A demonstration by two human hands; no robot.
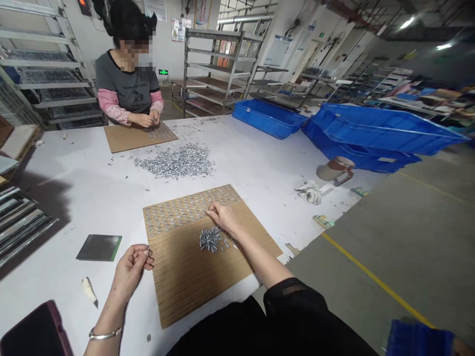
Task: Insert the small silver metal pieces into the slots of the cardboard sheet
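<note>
A brown slotted board lies on the white table in front of me, its far rows filled with small silvery metal pieces. A small heap of the same pieces sits on the board. My right hand rests on the board just beyond that heap, fingers pinched together at a row; what they hold is too small to see. My left hand hovers at the board's left edge, fingers curled in a pinch on something I cannot make out.
A big pile of metal pieces lies mid-table. Across the table another person works at a second board. A dark square plate, blue bins, a mug, gloves and shelving racks surround.
</note>
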